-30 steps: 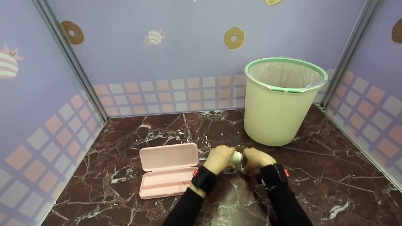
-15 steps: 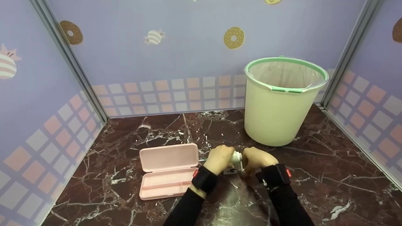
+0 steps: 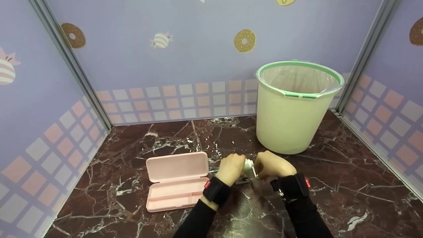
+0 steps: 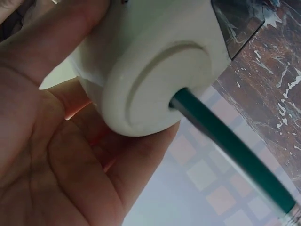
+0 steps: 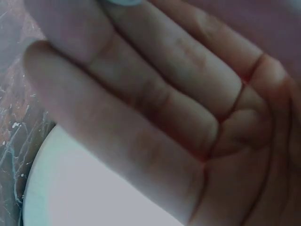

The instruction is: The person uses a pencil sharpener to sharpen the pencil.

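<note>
Left grip (image 3: 232,167) curls round a white pencil sharpener (image 4: 150,70), green pencil (image 4: 230,141) inserted; right grip (image 3: 272,165) clasps its other end, above the table (image 3: 330,185). Likely light, rigid, smooth: hold the barrel.

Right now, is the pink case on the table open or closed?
Open. The pink case lies flat on the marble table with its lid folded back, and the inner tray with its divider shows; no contents are visible in it.

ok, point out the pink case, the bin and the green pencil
pink case (image 3: 177,167), head view, open lid.
bin (image 3: 287,122), head view, front wall.
green pencil (image 4: 230,143), left wrist view, mid shaft.
</note>
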Demonstrator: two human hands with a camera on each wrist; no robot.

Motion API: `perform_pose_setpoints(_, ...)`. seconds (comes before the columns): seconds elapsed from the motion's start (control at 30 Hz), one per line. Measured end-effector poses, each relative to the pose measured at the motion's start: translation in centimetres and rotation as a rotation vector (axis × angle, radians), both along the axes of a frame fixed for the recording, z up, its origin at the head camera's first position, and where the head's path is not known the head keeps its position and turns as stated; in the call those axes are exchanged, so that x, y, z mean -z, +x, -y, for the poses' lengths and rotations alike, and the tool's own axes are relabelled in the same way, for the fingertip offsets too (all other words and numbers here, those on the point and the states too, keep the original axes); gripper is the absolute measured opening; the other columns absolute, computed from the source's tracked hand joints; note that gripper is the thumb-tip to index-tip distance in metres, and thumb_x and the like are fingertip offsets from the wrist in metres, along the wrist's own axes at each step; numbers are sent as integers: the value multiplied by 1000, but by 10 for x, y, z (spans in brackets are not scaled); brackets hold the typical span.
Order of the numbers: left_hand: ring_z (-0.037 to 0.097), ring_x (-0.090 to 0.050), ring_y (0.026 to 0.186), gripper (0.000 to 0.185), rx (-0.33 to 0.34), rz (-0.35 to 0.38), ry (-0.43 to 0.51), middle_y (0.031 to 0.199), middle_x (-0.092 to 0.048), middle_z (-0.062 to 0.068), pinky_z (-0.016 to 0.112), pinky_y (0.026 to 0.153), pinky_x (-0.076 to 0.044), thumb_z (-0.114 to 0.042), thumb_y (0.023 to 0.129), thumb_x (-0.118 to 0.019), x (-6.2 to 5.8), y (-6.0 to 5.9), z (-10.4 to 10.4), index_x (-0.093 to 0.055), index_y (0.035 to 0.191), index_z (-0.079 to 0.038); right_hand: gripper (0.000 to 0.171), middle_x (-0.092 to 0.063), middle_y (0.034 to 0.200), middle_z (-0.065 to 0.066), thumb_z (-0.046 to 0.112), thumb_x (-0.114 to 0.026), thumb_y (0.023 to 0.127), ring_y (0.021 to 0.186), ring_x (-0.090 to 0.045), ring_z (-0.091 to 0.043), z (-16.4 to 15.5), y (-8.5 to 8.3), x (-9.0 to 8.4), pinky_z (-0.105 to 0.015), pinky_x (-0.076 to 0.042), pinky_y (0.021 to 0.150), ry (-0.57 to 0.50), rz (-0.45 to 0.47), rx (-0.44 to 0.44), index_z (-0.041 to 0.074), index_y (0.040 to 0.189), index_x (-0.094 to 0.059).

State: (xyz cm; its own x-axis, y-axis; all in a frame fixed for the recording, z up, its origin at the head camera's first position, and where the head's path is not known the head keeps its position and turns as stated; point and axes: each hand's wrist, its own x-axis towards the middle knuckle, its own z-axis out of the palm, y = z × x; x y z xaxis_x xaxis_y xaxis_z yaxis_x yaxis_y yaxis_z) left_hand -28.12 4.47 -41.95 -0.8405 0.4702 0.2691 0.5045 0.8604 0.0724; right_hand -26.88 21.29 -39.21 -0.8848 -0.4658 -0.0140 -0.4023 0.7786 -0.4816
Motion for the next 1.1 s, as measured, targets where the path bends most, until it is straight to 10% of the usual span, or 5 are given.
perform_pose_setpoints(0.4,21,-69,73,4,-12,-175,-57,79,-73,5,36,57,-57,-12,82,-66,5,8,-8,-70,81,-11,14,-69,61,2,-3,-79,67,52,-56,-5,-3,7,-13,-23,-48,52,-36,-172,7,9,66,-74)
perform_pose_setpoints(1.1,23,-69,75,6,101,-109,-75,82,-72,6,35,61,-57,-10,83,-63,5,-3,-2,-66,88,-9,12,-72,68,-4,-4,-80,68,65,-65,-21,0,-8,-4,-37,-54,65,-76,-345,179,6,69,-74)
